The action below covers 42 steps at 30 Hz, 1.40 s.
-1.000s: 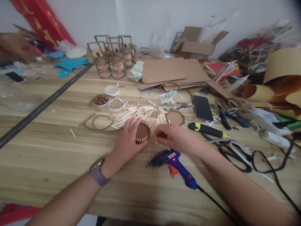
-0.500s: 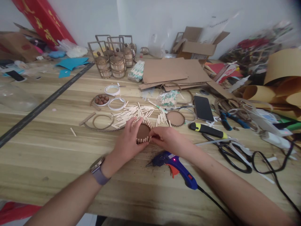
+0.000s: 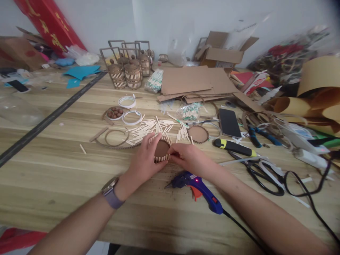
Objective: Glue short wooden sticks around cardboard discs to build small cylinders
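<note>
My left hand [image 3: 145,156] is closed around the side of a round brown cardboard base [image 3: 162,148] edged with short upright wooden sticks. At the right rim of that base, my right hand [image 3: 184,156] has its fingertips pinched together, touching the edge; whatever they pinch is hidden. Just below the hands a blue glue gun [image 3: 198,182] with an orange trigger lies on its side, its red light lit. Beyond the base is a loose pile of short wooden sticks [image 3: 148,128]. A second round cardboard base [image 3: 198,134] with a notched dark rim lies to the right.
On the right lie a utility knife [image 3: 235,147], black scissors [image 3: 265,177], blue-handled pliers [image 3: 255,137] and a phone [image 3: 230,122]. Tape rolls [image 3: 132,117] and a dish of brown beads [image 3: 115,113] are farther left. Lidded stick baskets [image 3: 132,74] and cardboard sheets [image 3: 191,79] stand behind.
Almost nothing differs. Both hands stay at the round base, with the right fingertips still at its right rim.
</note>
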Each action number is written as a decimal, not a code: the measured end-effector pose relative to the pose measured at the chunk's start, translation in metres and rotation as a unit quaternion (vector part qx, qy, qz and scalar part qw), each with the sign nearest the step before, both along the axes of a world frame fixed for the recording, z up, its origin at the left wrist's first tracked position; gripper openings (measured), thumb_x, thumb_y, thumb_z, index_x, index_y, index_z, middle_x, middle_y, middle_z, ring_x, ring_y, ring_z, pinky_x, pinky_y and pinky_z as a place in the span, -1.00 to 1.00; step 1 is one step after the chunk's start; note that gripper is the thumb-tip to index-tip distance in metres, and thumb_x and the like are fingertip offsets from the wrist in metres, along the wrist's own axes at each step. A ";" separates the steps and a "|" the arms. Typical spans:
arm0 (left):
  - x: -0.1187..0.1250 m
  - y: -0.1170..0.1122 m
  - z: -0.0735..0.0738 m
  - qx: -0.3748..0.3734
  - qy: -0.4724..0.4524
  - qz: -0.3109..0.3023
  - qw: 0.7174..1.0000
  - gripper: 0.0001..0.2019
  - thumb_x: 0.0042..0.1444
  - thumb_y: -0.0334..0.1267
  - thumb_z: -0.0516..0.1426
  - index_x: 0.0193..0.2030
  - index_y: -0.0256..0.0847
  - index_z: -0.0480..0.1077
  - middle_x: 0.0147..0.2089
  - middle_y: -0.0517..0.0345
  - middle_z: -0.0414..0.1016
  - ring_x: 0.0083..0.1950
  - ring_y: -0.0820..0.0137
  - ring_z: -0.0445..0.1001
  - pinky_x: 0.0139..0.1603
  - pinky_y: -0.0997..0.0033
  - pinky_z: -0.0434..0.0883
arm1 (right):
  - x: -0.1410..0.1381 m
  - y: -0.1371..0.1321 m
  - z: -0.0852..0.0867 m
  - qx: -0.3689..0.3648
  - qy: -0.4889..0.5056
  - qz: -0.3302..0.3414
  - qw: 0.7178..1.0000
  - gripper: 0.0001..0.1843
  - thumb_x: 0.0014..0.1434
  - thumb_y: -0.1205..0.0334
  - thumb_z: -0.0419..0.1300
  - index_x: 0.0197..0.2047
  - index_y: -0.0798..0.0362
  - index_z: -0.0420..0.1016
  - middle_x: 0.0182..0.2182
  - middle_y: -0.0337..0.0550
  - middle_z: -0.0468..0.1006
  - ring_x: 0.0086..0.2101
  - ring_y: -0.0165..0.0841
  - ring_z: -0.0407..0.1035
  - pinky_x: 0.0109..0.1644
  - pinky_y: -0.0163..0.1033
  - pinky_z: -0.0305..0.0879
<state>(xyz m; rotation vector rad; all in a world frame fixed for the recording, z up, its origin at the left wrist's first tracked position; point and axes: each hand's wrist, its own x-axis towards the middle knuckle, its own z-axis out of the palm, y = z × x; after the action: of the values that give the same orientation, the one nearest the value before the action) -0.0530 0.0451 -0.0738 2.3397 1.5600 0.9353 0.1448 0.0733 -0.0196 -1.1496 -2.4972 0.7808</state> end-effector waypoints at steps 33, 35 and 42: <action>-0.005 -0.001 0.005 -0.028 -0.004 -0.038 0.999 -0.18 0.10 -0.21 0.31 0.41 -0.03 -0.02 0.38 -0.16 0.06 0.45 0.00 0.11 0.40 -0.13 0.21 | 0.024 -0.013 0.048 -0.015 -0.128 -0.053 0.990 -0.80 0.27 0.23 0.21 -0.40 0.06 0.42 -0.49 -0.23 0.51 -0.50 -0.41 0.32 -0.42 -0.33 0.09; -0.006 -0.001 0.006 -0.030 0.000 -0.044 0.999 -0.22 0.14 -0.20 0.29 0.41 -0.06 -0.01 0.39 -0.18 0.05 0.45 -0.01 0.10 0.41 -0.12 0.21 | 0.038 -0.020 0.055 -0.042 -0.194 -0.036 0.979 -0.70 0.30 0.15 0.18 -0.47 0.04 0.40 -0.52 -0.21 0.49 -0.52 -0.40 0.30 -0.45 -0.31 0.03; -0.001 -0.003 0.007 -0.012 0.007 -0.043 0.999 -0.31 0.18 -0.31 0.15 0.41 -0.13 -0.01 0.41 -0.25 -0.02 0.48 -0.04 0.04 0.43 -0.16 0.16 | 0.065 -0.056 0.030 -0.086 -0.241 -0.067 0.964 -0.78 0.13 0.14 0.32 -0.48 -0.01 0.44 -0.53 -0.18 0.55 -0.55 -0.32 0.36 -0.50 -0.27 0.03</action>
<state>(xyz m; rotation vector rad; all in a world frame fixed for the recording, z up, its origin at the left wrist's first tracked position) -0.0543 0.0419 -0.0670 2.3815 1.4537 0.8785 0.2100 0.0176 0.0101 -1.7295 -2.7264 0.7654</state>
